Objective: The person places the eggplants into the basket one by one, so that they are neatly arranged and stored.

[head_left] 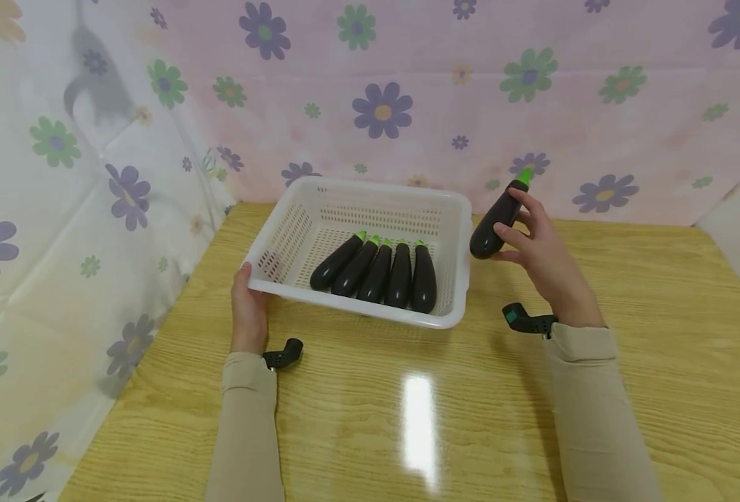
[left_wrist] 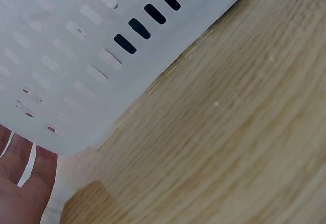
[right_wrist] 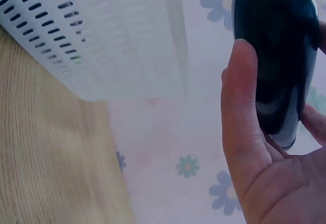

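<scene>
My right hand [head_left: 542,244] holds an eggplant [head_left: 498,219] above the table, just right of the white plastic basket [head_left: 357,307]. Its dark body tilts, the green stem end up and away from me. In the right wrist view the thumb lies along one side of the eggplant [right_wrist: 275,56] and fingers show on the other. My left hand [head_left: 249,314] grips the basket's front left corner, thumb at the rim. From the left wrist, fingers [left_wrist: 43,168] reach behind the basket wall [left_wrist: 76,71]. Inside the basket, several eggplants [head_left: 379,275] lie side by side, stems pointing away.
The basket stands on a wood-grain table [head_left: 345,418]. A flowered cloth [head_left: 445,104] hangs behind the table and along its left side. A black wrist device [head_left: 284,354] sits by the left sleeve, and another black device [head_left: 529,321] by the right one.
</scene>
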`<state>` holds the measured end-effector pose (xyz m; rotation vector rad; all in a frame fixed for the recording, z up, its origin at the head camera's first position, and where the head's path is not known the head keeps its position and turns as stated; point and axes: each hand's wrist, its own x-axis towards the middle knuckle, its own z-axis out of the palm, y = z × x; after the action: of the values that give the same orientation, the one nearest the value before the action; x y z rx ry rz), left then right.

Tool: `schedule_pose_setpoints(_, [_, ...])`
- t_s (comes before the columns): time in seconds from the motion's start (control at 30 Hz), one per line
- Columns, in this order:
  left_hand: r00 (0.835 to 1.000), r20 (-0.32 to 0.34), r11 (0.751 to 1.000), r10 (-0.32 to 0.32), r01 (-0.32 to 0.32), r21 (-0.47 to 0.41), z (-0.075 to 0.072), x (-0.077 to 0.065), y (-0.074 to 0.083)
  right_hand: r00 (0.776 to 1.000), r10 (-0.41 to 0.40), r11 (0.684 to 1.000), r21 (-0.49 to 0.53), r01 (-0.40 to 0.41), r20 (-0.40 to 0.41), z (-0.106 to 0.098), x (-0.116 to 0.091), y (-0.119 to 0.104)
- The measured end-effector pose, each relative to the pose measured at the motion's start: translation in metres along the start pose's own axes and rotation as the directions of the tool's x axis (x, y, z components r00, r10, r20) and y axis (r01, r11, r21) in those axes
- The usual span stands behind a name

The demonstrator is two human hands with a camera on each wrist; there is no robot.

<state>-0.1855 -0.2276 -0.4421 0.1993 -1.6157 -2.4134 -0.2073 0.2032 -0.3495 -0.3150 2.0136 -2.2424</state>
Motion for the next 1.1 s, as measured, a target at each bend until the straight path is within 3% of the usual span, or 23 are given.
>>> schedule_pose_setpoints(0.37, [1.000, 0.007, 1.000, 0.020, -0.020, 0.008, 0.000, 0.001, -0.002, 0.997, 0.020, 0.988, -0.151, -0.009, 0.072, 0.017, 0.002, -0.003])
schedule_pose_setpoints(0.57, [1.000, -0.004, 1.000, 0.008, -0.008, 0.028, -0.001, 0.001, -0.002, 0.994, 0.019, 0.986, -0.168, -0.001, 0.105, 0.023, 0.000, -0.006])
schedule_pose_setpoints(0.9, [1.000, -0.002, 1.000, -0.017, 0.017, -0.021, 0.002, 0.002, -0.001, 0.993, 0.040, 0.980, -0.200, -0.017, 0.111, 0.045, -0.009, -0.017])
schedule_pose_setpoints(1.1, [1.000, 0.002, 1.000, 0.016, -0.016, 0.004, 0.000, 0.001, 0.001, 0.990, 0.056, 0.980, -0.199, -0.030, 0.128, 0.057, -0.009, -0.019])
